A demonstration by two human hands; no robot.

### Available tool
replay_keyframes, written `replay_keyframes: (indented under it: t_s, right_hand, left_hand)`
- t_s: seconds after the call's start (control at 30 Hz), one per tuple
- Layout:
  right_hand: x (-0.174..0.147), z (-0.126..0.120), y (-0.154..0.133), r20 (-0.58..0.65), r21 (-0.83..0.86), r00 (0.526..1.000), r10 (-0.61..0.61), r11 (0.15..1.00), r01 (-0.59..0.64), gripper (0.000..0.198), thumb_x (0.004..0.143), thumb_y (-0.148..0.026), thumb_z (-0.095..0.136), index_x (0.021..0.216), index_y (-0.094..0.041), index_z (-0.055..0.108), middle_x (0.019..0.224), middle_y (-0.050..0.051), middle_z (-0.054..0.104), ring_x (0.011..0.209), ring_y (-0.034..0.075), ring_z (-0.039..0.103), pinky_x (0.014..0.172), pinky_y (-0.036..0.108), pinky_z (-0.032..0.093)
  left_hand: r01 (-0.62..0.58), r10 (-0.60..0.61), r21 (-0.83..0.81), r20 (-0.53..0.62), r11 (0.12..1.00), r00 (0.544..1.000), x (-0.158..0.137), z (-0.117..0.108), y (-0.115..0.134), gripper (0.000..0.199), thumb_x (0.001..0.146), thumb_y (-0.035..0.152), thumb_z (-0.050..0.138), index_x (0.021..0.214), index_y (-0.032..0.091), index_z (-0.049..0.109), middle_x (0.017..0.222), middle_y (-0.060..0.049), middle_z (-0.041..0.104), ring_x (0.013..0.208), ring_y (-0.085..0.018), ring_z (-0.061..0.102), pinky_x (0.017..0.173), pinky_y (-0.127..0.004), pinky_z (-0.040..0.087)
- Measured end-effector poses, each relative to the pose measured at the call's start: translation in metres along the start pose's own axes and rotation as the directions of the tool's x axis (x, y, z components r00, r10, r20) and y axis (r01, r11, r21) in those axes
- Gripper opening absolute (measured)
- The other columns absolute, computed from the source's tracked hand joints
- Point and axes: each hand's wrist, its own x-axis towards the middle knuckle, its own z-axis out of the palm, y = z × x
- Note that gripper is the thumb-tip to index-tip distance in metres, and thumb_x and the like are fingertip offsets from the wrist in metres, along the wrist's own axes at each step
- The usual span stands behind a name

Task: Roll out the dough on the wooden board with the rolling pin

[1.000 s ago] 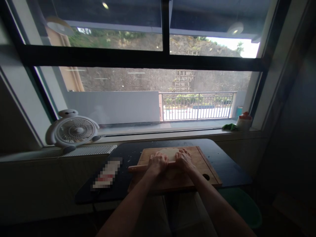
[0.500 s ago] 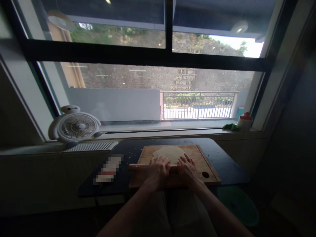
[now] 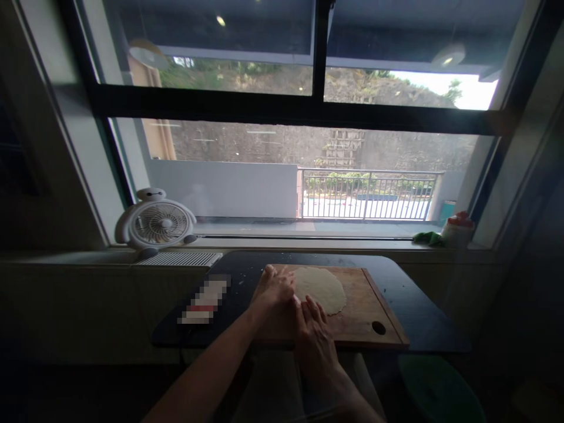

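A flat, roughly round sheet of dough (image 3: 321,289) lies on a wooden cutting board (image 3: 365,314). My left hand (image 3: 275,286) is at the dough's left edge, fingers curled over a rolling pin (image 3: 296,301). Closer to me, my right hand (image 3: 315,326) rests on the same pin, its fingers stretched forward and touching the dough's near left edge. The pin now runs slantwise beneath both hands. Only a small piece of it shows between them; the rest is covered.
The board rests on a dark table (image 3: 423,311) with white specks at its left. A pixelated item (image 3: 205,301) lies left of the board. A white fan (image 3: 156,223), a green cloth (image 3: 428,238) and a red-topped bottle (image 3: 458,229) stand by the window. A green stool (image 3: 440,388) is below right.
The rolling pin has turned from lying crosswise to a slant. Both hands moved to the dough's left side, the left one farther forward, the right one nearer me. More dough shows; the view shifted slightly.
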Motion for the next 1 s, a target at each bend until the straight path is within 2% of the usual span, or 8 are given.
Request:
replay_keyframes:
  t_s: [0.07,0.13,0.23,0.33,0.5,0.6,0.8,1.0]
  right_hand:
    - [0.0,0.005,-0.007,-0.008,0.014,0.998,-0.064,0.998,0.064,0.05,0.082,-0.008,0.037,0.133,-0.011,0.041,0.136,0.011,0.042,0.13,0.024,0.027,0.106,0.038,0.025]
    - [0.001,0.007,-0.009,-0.014,0.035,0.996,-0.089,0.995,0.089,0.049,0.083,-0.011,0.039,0.132,-0.014,0.043,0.135,0.009,0.043,0.128,0.023,0.03,0.104,0.037,0.027]
    - [0.007,0.004,-0.003,0.005,0.051,1.0,-0.03,0.998,0.03,0.049,0.084,-0.01,0.038,0.132,-0.018,0.043,0.126,0.007,0.052,0.123,0.022,0.036,0.102,0.036,0.029]
    - [0.015,-0.003,0.01,0.037,0.035,0.997,0.063,0.997,-0.064,0.037,0.088,-0.013,0.036,0.121,-0.019,0.051,0.113,0.007,0.058,0.12,0.022,0.039,0.099,0.035,0.031]
    - [0.024,-0.012,0.03,0.072,-0.002,0.984,0.16,0.987,-0.16,0.025,0.092,-0.024,0.035,0.091,-0.023,0.06,0.094,0.005,0.058,0.098,0.019,0.049,0.087,0.033,0.037]
    - [0.022,-0.014,0.03,0.065,-0.013,0.982,0.176,0.984,-0.175,0.023,0.092,-0.026,0.036,0.091,-0.025,0.059,0.089,0.004,0.056,0.09,0.019,0.048,0.08,0.032,0.037]
    - [0.009,-0.016,0.008,0.039,-0.009,0.991,0.131,0.991,-0.131,0.021,0.091,-0.026,0.037,0.099,-0.025,0.056,0.091,0.004,0.053,0.092,0.019,0.045,0.081,0.032,0.036]
    - [0.004,-0.015,0.0,0.052,0.006,0.993,0.109,0.994,-0.109,0.021,0.09,-0.026,0.04,0.105,-0.024,0.054,0.094,0.004,0.053,0.094,0.02,0.044,0.083,0.033,0.035]
  left_hand:
    - [0.011,-0.011,0.037,-0.002,0.999,1.0,-0.016,-0.002,-0.018,0.035,0.091,0.032,0.035,0.118,0.021,0.054,0.135,-0.008,0.044,0.131,-0.025,0.027,0.107,-0.05,0.018]
    - [0.033,-0.033,0.085,-0.006,0.996,0.999,-0.026,-0.003,-0.032,0.042,0.092,0.034,0.026,0.124,0.022,0.05,0.14,-0.006,0.038,0.135,-0.025,0.018,0.108,-0.051,0.01]
    - [0.08,-0.08,0.139,-0.006,0.987,0.997,-0.026,-0.002,-0.036,0.048,0.092,0.037,0.019,0.132,0.021,0.041,0.143,-0.006,0.033,0.136,-0.024,0.016,0.108,-0.05,0.01]
    - [0.11,-0.111,0.14,0.001,0.984,0.994,-0.007,0.001,-0.024,0.05,0.091,0.038,0.018,0.133,0.019,0.039,0.144,-0.007,0.032,0.135,-0.025,0.017,0.108,-0.05,0.01]
    - [0.105,-0.108,0.109,0.026,0.988,0.994,0.032,0.007,-0.004,0.05,0.089,0.044,0.024,0.129,0.02,0.045,0.138,-0.008,0.042,0.132,-0.027,0.026,0.106,-0.052,0.016]
    - [0.093,-0.097,0.097,0.033,0.991,0.995,0.037,0.009,-0.004,0.05,0.089,0.044,0.024,0.128,0.021,0.045,0.137,-0.007,0.042,0.131,-0.027,0.027,0.105,-0.054,0.016]
    - [0.061,-0.064,0.106,0.023,0.992,0.998,-0.003,0.004,-0.023,0.048,0.091,0.039,0.021,0.124,0.019,0.05,0.141,-0.007,0.036,0.134,-0.026,0.019,0.108,-0.052,0.009]
    - [0.107,-0.108,0.089,0.0,0.99,0.994,-0.029,0.0,-0.031,0.052,0.091,0.042,0.017,0.133,0.02,0.039,0.145,-0.007,0.029,0.136,-0.025,0.014,0.108,-0.051,0.006]
